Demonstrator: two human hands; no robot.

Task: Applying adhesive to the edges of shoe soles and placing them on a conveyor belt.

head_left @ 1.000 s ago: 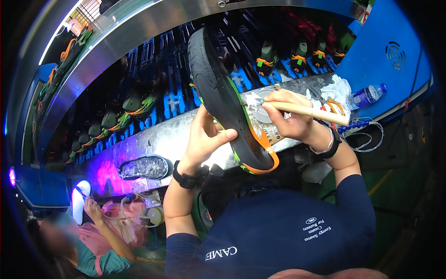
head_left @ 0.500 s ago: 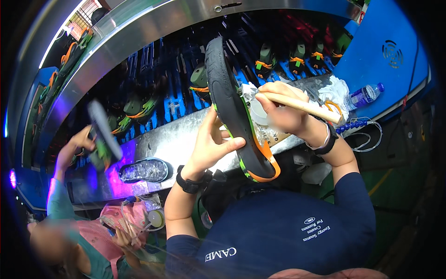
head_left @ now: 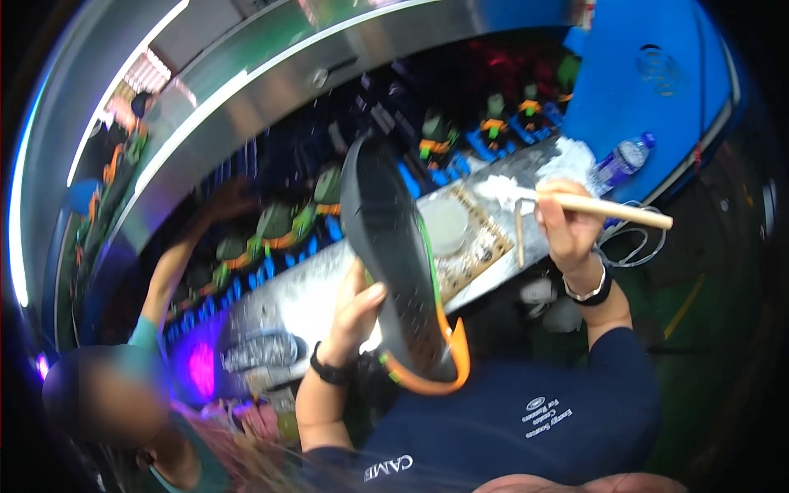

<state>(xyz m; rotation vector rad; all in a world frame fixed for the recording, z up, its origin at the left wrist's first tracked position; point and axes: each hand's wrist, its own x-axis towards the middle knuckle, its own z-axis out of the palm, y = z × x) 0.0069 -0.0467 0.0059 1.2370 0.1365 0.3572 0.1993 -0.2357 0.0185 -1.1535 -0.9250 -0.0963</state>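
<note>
My left hand [head_left: 353, 316] grips a shoe [head_left: 385, 238] by its side, thumb along the edge. The shoe's long black underside is turned up, its orange heel end pointing toward me and a green edge showing on the right. In my right hand [head_left: 569, 226] is a brush [head_left: 625, 212] with a pale wooden handle; its white-coated bristles point left, apart from the shoe. Between the two hands a round container of pale liquid [head_left: 445, 226] stands on a brown board [head_left: 485, 256], partly hidden by the shoe. A thin stick [head_left: 519, 234] lies beside the board.
Behind the metal ledge [head_left: 316, 267], a row of green and orange shoes [head_left: 279, 226] sits on blue supports inside the machine. White cloth [head_left: 567, 160] and a plastic bottle [head_left: 623, 163] lie at right. At left, a sole [head_left: 261, 351] rests near a co-worker's outstretched arm [head_left: 173, 267].
The brush has moved right, away from the shoe. My left hand has brought the shoe lower and slightly left. The co-worker's hand, which held a shoe, now reaches toward the machine.
</note>
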